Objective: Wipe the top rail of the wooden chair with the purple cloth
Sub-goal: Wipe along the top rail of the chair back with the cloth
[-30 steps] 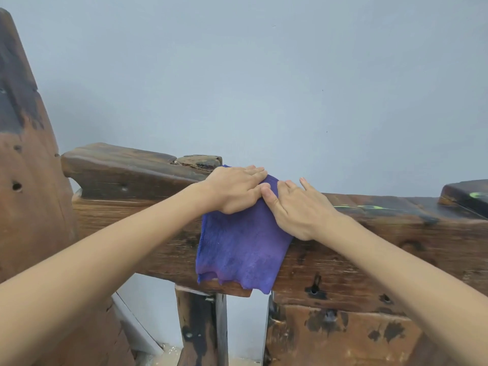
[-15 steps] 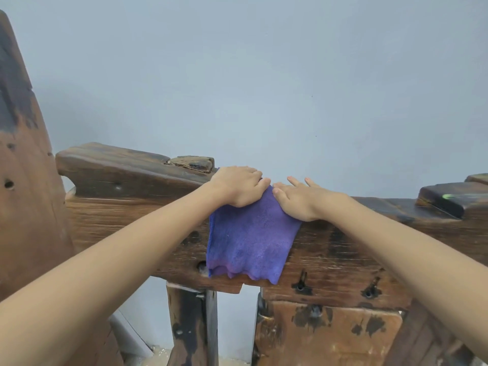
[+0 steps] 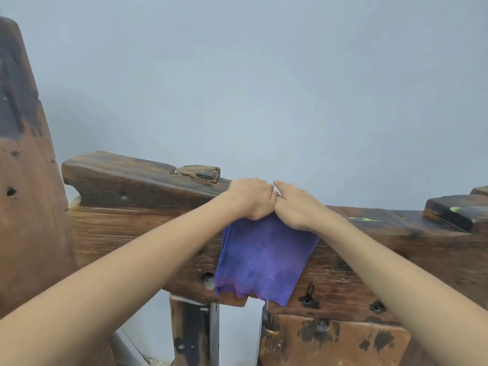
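The purple cloth (image 3: 264, 256) is draped over the dark wooden chair's top rail (image 3: 390, 235) and hangs down its front face. My left hand (image 3: 250, 198) and my right hand (image 3: 297, 206) sit side by side on the top of the rail, thumbs touching. Each hand's fingers curl over the cloth's upper edge and hold it against the wood. The part of the cloth under my hands and behind the rail is hidden.
A raised wooden block (image 3: 118, 175) caps the rail to the left, and another one (image 3: 454, 210) with a green mark sits to the right. A tall wooden slab (image 3: 26, 207) stands at the far left. Behind is a plain grey wall (image 3: 264, 88).
My hands have drawn together on top of the rail until the thumbs meet. The right hand, flat on the cloth before, now curls over its upper edge.
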